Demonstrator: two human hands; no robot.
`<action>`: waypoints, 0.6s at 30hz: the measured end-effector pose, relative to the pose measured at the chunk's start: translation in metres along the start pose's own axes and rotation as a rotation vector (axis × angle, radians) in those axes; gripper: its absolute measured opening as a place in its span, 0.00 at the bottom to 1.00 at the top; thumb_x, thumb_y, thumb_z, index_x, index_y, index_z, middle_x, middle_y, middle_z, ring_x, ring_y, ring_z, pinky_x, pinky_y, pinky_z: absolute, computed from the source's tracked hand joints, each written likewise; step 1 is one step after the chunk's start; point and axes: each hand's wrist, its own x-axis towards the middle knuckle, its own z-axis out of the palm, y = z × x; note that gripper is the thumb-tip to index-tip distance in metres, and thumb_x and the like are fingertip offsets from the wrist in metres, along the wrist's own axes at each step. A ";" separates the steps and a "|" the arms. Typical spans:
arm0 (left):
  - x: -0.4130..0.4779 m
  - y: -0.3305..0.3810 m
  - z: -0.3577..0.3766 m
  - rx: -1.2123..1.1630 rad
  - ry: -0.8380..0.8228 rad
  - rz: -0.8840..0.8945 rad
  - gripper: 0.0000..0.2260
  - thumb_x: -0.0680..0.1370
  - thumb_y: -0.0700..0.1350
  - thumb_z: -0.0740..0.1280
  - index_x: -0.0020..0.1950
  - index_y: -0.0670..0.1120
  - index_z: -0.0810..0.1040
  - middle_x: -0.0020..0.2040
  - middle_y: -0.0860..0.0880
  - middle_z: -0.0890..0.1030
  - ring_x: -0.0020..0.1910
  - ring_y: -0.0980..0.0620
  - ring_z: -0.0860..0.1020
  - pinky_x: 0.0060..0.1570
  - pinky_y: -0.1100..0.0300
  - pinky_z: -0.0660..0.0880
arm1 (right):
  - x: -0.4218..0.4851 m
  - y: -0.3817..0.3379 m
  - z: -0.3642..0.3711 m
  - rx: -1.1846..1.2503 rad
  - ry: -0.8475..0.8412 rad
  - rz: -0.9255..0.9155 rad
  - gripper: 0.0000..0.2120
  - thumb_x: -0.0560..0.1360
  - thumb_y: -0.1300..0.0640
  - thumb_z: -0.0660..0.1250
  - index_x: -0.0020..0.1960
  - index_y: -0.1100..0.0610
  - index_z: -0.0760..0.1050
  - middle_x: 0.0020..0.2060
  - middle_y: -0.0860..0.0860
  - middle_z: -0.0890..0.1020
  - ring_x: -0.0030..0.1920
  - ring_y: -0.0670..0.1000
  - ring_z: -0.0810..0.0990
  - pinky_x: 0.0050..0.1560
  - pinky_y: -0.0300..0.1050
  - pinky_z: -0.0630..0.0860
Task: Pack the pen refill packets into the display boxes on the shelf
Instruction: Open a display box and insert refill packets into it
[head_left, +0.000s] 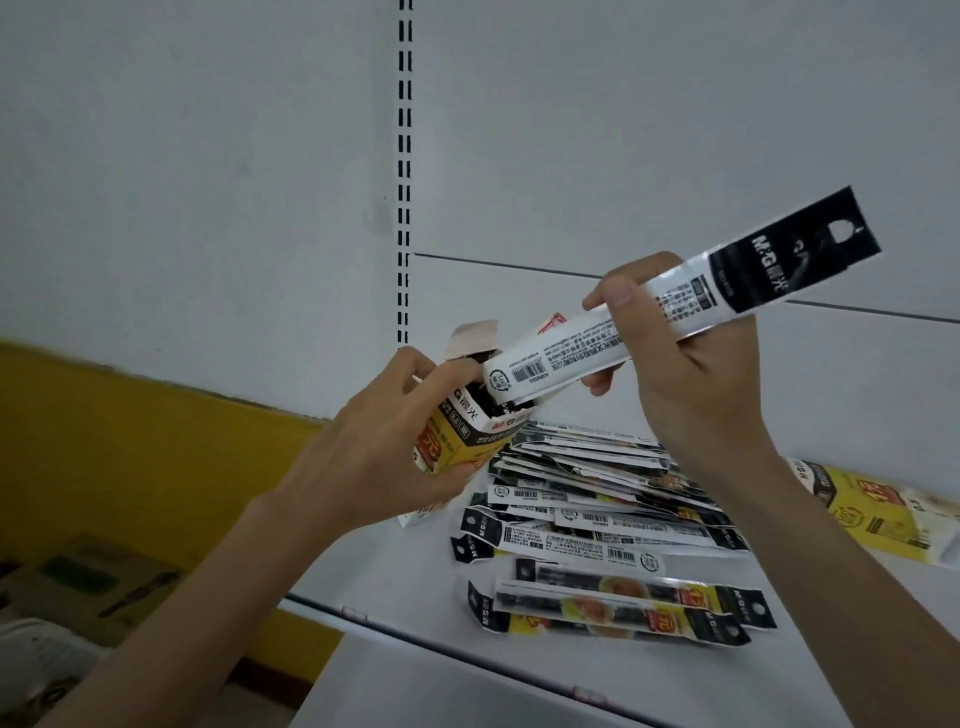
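My left hand (379, 457) grips a small yellow, black and white display box (457, 436), held tilted above the white shelf (415, 587) with its top flap open. My right hand (675, 364) holds a long black-and-white pen refill packet (727, 291) by its middle. The packet's barcode end sits in the mouth of the box, and its black hanger end points up to the right. A loose pile of several more refill packets (597, 519) lies on the shelf under my hands.
A flattened yellow display box (878, 499) lies on the shelf at the right. The white back panel has a slotted upright (404, 171). Left of the shelf are a yellow wall (130, 441) and cardboard boxes (98, 577) on the floor.
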 end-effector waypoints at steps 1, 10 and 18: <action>0.001 0.000 0.000 -0.005 0.001 -0.005 0.31 0.66 0.52 0.74 0.62 0.61 0.59 0.52 0.55 0.65 0.48 0.57 0.72 0.40 0.71 0.72 | 0.000 0.000 0.000 -0.011 -0.010 0.001 0.08 0.76 0.61 0.61 0.40 0.56 0.75 0.32 0.47 0.82 0.29 0.49 0.81 0.24 0.37 0.73; 0.004 0.002 0.000 -0.009 -0.007 0.025 0.32 0.66 0.51 0.75 0.63 0.59 0.59 0.51 0.55 0.66 0.47 0.56 0.73 0.37 0.70 0.72 | 0.005 0.000 0.011 -0.078 -0.190 0.097 0.10 0.77 0.60 0.62 0.38 0.54 0.76 0.29 0.49 0.82 0.26 0.50 0.79 0.26 0.39 0.75; -0.001 0.003 0.008 -0.118 0.066 -0.046 0.43 0.65 0.51 0.75 0.68 0.64 0.49 0.56 0.56 0.69 0.50 0.60 0.72 0.43 0.70 0.72 | 0.002 0.011 0.014 -0.147 -0.360 0.366 0.13 0.64 0.45 0.71 0.47 0.46 0.78 0.38 0.43 0.84 0.41 0.41 0.83 0.39 0.38 0.79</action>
